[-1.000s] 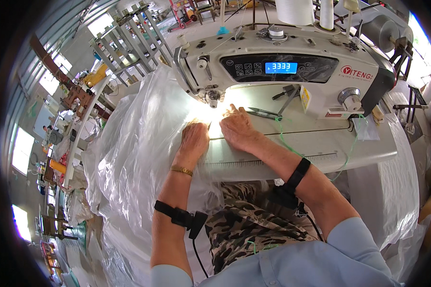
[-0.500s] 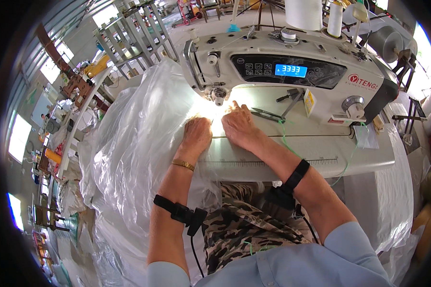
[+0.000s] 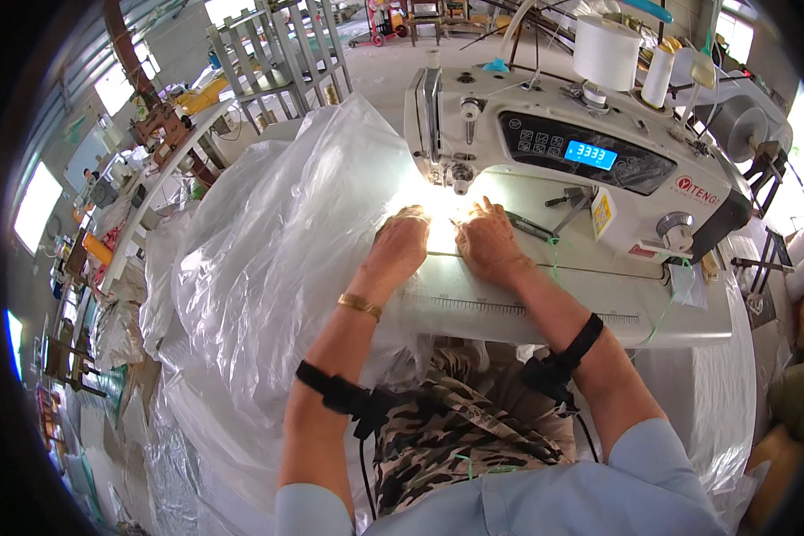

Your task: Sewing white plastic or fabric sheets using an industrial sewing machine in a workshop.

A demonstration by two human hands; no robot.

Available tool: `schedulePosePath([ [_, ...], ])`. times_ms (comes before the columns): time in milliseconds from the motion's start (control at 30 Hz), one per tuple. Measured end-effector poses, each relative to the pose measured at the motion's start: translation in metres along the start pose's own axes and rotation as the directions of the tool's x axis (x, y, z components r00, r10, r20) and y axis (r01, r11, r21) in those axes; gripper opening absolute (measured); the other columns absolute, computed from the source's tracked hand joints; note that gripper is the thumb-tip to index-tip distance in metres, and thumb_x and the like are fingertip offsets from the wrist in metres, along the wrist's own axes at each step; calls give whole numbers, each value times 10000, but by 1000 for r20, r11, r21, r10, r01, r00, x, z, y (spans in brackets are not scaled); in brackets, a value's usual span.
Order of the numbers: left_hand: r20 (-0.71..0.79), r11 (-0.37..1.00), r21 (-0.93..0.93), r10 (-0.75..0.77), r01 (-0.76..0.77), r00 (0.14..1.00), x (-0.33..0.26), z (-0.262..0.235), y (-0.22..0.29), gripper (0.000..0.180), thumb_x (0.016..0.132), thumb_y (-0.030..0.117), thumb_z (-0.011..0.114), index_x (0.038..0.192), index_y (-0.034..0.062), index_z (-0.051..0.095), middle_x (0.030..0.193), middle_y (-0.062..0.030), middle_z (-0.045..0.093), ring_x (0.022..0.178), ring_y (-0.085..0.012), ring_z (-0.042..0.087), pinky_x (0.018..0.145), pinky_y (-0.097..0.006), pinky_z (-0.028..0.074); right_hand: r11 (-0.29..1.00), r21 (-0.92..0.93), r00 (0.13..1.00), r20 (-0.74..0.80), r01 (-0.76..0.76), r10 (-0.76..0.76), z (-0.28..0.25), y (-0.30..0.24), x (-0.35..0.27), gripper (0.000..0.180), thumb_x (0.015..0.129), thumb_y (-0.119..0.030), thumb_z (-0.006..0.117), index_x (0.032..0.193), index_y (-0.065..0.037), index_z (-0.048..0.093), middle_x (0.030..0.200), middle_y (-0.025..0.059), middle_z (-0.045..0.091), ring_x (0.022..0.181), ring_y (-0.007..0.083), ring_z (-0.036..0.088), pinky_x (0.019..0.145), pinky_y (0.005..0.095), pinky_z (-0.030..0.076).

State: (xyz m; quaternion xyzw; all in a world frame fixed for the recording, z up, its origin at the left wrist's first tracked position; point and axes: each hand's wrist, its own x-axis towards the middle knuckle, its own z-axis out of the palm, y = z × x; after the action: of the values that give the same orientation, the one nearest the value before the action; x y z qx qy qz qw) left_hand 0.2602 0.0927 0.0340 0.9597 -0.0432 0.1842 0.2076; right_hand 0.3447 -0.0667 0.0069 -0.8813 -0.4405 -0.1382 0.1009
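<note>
The left hand (image 3: 400,246) lies at the right side of the plastic (image 3: 268,223), which covers the worktop's (image 3: 590,299) left end and hangs past its front left corner. The right hand (image 3: 491,248) is just beside it, in front of the machine's (image 3: 545,134) head. Glare hides the fingertips, so whether either hand grips anything I cannot tell. A black tool (image 3: 531,227) lies just right of the right hand; a scale (image 3: 482,305) runs along the front edge.
</note>
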Motion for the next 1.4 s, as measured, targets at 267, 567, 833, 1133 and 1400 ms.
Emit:
schedulePosePath([
  [267,-343,978,184,159,-100,926,-65,-119,-24,323,918,31,519,1229,35,606,1292,-163,582,1205,-301,546,1039,-410,403,988,132,996,-40,83,-79,-3,10,-6,371,919,-283,546,1170,-26,638,1199,174,596,1161,325,496,1049,435,328],
  [567,-186,883,128,-425,451,886,-158,-136,-154,734,831,378,714,1384,-14,433,1431,-212,438,1325,-349,410,1097,-414,338,983,155,991,-101,100,-85,-2,13,-7,439,949,-368,500,1204,-28,612,1169,188,590,1163,312,495,1071,431,314],
  [833,-439,695,386,-440,606,784,-181,-115,-173,709,785,430,737,1311,21,492,1235,-192,551,1128,-362,522,951,-428,429,989,127,997,-19,72,-71,-12,4,-5,450,927,-363,528,1199,-14,609,1185,178,596,1154,320,500,1067,432,325],
  [1133,-508,851,249,-292,463,810,-205,-106,-202,287,895,261,604,930,-20,558,933,-230,609,880,-430,569,727,-487,430,992,16,979,-166,125,-120,-19,-22,-39,383,921,-339,559,1053,13,633,1132,163,632,1080,316,556,974,424,414],
  [1400,-660,757,-116,-543,643,519,-333,-234,-292,565,911,252,654,1318,-87,458,1261,-218,528,1133,-291,538,993,-361,425,902,128,889,-272,412,-368,-16,-70,-146,340,896,-225,612,1183,-47,575,1257,124,588,1118,285,568,939,393,456],
])
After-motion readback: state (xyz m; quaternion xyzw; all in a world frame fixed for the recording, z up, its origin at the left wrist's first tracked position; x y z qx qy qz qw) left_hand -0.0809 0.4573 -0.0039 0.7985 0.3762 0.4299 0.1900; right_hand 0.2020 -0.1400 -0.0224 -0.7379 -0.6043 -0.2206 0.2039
